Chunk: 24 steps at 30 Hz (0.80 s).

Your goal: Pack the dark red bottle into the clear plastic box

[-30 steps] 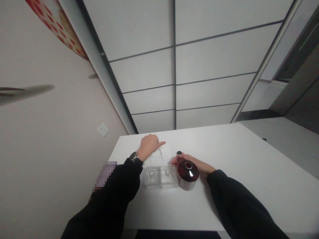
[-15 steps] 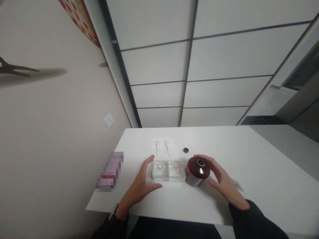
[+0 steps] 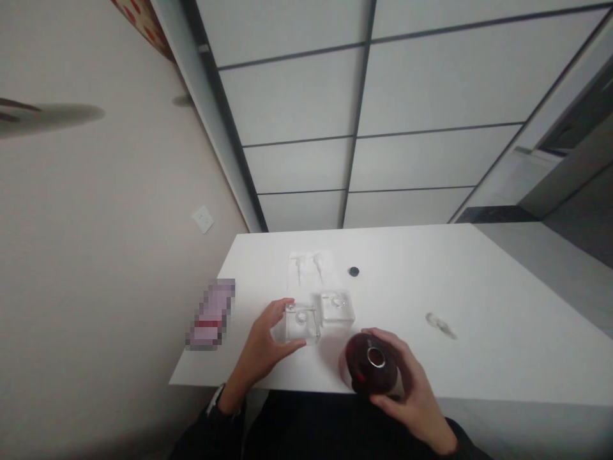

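My left hand (image 3: 265, 338) grips the left one of two clear square containers, thumb on its near side and fingers on its far side. This clear container (image 3: 301, 324) has a round opening on top. Just beyond it to the right stands a matching clear container (image 3: 337, 308), untouched. My right hand (image 3: 407, 377) is wrapped around the right side of a glossy dark red round jar-like container (image 3: 371, 365), which is tilted near the table's front edge. A ring marks the middle of its top. Whether its base touches the table I cannot tell.
Two white pump heads with tubes (image 3: 317, 265) lie at the back of the white table (image 3: 383, 255). Right of them is a small black round cap (image 3: 354, 271). A small clear item (image 3: 440, 324) lies on the right. A blurred pink item (image 3: 213, 313) is on the left.
The right hand has brought the dark red container toward me and tilted it. My left hand has closed on the left clear container, which now sits apart from the other and nearer me.
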{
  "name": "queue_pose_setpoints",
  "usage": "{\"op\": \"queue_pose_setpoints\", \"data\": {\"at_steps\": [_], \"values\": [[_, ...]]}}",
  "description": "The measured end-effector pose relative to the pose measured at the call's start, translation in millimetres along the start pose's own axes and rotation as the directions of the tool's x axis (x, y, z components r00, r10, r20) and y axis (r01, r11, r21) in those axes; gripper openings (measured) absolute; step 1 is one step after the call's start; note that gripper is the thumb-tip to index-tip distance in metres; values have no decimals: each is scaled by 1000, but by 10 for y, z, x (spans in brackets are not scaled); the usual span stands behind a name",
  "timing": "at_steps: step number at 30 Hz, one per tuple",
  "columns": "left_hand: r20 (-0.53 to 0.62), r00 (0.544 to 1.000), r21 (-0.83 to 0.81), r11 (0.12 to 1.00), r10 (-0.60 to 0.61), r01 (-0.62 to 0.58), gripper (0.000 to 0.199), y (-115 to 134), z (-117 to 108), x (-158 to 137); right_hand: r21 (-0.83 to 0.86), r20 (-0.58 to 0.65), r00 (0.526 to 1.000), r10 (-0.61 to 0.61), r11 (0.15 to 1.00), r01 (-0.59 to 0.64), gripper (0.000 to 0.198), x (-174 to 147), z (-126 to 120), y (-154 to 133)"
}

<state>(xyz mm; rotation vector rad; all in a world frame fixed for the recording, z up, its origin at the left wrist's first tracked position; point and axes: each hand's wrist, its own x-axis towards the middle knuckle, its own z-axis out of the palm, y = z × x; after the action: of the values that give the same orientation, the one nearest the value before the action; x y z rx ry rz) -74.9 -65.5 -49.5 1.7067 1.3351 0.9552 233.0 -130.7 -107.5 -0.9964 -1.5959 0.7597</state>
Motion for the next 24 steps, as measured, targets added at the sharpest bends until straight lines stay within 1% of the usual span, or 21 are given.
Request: {"op": "queue_pose_setpoints", "data": {"at_steps": [6,11,14,19,24], "values": [[23,1000,-58,998,-16,18,67,402,-139,-220,-15,36,996,-82,996,83,73,239,118,-56],[63,997,9,999,50,-50,77,651,-233,-248,-35,70,992,-103,994,106,75,348,211,6],[74,996,42,997,58,-61,79,742,-254,-224,-29,65,993,-101,994,103,76,341,258,34],[110,991,75,994,74,-82,70,833,-270,-167,39,54,994,-94,995,92,76,310,292,8],[160,981,160,978,110,-135,71,904,-311,-121,79,89,991,-102,992,95,72,338,286,-56]]}}
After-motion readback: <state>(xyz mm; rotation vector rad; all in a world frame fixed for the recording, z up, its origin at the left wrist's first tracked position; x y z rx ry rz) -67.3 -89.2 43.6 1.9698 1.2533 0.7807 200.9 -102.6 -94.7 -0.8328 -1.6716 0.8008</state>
